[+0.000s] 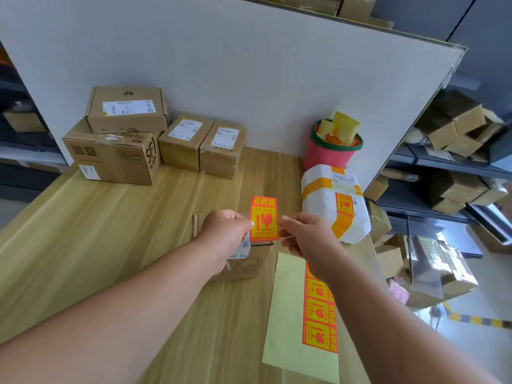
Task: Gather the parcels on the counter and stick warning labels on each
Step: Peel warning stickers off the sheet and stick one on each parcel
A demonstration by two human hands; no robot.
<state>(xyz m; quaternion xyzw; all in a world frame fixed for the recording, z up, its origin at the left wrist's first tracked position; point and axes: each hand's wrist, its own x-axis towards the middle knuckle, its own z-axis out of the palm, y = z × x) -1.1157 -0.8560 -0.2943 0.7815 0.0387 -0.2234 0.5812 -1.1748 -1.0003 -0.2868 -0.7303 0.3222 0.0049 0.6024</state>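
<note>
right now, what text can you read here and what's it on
"易碎品", "小心轻放": warning label held up; its bottom line is blurred
"SF": end of the large cardboard box
Shipping labels: too small to read

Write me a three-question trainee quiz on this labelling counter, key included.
1. True or false: the white parcel already carries a warning sticker.
2. The label sheet lies: A) on the floor; B) on the counter; C) on a shelf.
3. Short answer: what do the left hand and right hand hold over the small brown box?
Key: 1 true; 2 B; 3 a loose warning label.
</note>
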